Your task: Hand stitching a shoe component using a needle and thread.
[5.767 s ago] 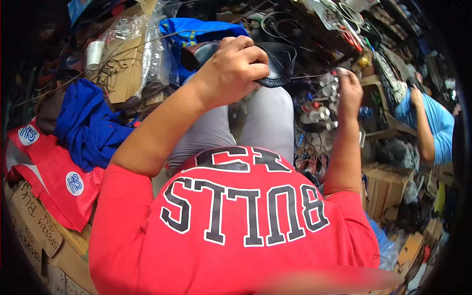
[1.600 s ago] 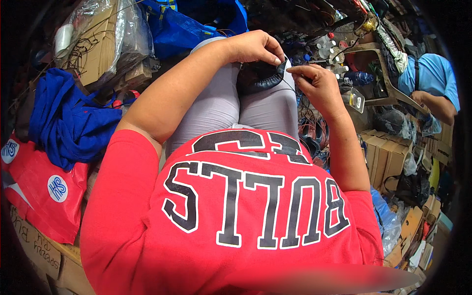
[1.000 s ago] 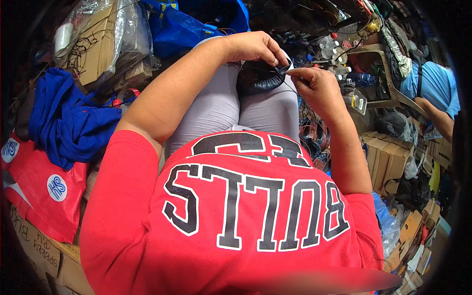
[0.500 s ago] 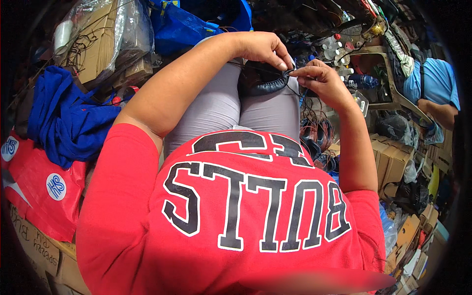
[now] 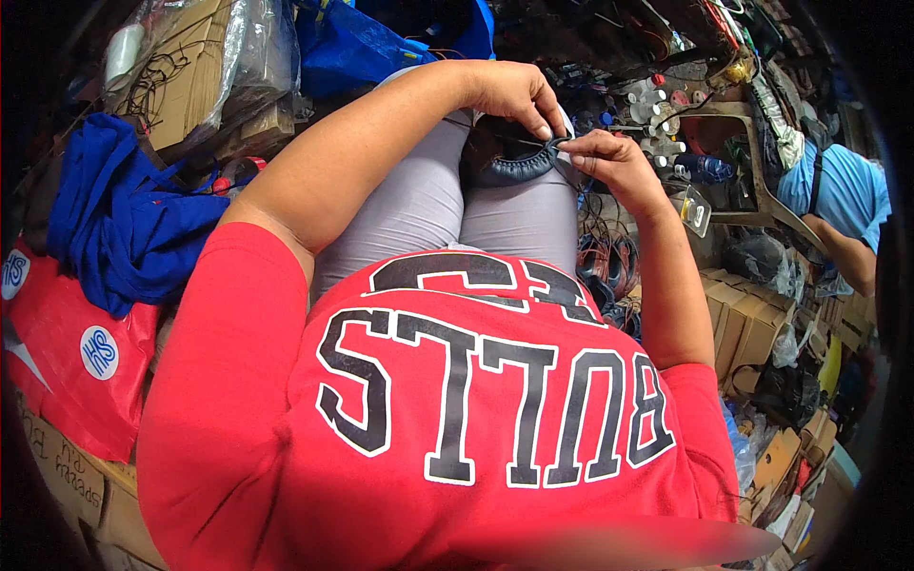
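A dark blue leather shoe (image 5: 524, 171) with a gathered, stitched edge rests over my right thigh, near the knee. My left hand (image 5: 519, 98) bends over it from above, thumb and fingers closed at the rim. From the other side my right hand (image 5: 614, 164) pinches the same corner between thumb and forefinger, its fingertips almost touching those of the left. Dark thread shows by the seam and hangs below my right hand. Whether a needle is between the fingers is too small to tell. The shoe's far part is hidden by my left hand and shadow.
Blue cloth (image 5: 129, 219) and a red bag (image 5: 86, 371) lie at my left, below wrapped cardboard (image 5: 190, 86). More dark shoes (image 5: 609, 262) sit beside my right leg. A chair frame (image 5: 757, 162), bottles (image 5: 657, 119) and boxes (image 5: 743, 319) crowd the right, near another person's arm (image 5: 847, 252).
My right hand has shifted slightly left, and its fingers are drawn closer to the shoe's edge. The left hand keeps almost the same place. The view has moved slightly.
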`<state>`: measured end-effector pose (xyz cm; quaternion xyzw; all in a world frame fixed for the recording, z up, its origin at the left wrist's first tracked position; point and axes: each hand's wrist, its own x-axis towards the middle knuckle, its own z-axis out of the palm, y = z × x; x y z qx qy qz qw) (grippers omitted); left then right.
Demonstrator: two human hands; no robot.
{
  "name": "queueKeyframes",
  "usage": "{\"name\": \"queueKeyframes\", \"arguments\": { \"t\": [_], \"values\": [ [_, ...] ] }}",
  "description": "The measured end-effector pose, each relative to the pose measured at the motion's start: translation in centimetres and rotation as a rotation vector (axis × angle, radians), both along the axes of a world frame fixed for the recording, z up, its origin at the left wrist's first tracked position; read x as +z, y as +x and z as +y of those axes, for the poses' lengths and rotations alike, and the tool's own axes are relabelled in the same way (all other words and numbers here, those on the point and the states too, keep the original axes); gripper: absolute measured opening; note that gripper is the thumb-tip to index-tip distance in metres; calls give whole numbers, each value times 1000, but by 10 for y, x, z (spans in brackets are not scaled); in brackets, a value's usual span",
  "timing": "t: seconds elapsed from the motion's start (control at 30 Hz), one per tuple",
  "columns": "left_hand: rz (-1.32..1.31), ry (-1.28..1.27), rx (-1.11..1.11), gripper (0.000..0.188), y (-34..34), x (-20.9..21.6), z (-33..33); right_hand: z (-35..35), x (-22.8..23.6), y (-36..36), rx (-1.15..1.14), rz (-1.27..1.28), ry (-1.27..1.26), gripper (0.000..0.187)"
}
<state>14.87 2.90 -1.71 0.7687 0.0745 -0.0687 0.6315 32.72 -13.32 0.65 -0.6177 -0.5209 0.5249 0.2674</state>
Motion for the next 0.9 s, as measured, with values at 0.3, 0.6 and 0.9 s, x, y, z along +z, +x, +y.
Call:
{"name": "queueKeyframes", "arguments": {
  "t": [0.3, 0.6, 0.9],
  "values": [
    [-75, -21, 0, 32, -2, 1, -4, -10, -16, 12, -90, 235, -63, 22],
    [-67, -7, 26, 31, -3, 2, -6, -9, -8, -8, -128, 149, 7, 20],
    [-339, 1077, 460, 25, -91, 2, -36, -9, 18, -33, -106, -197, 218, 14]
  ]
}}
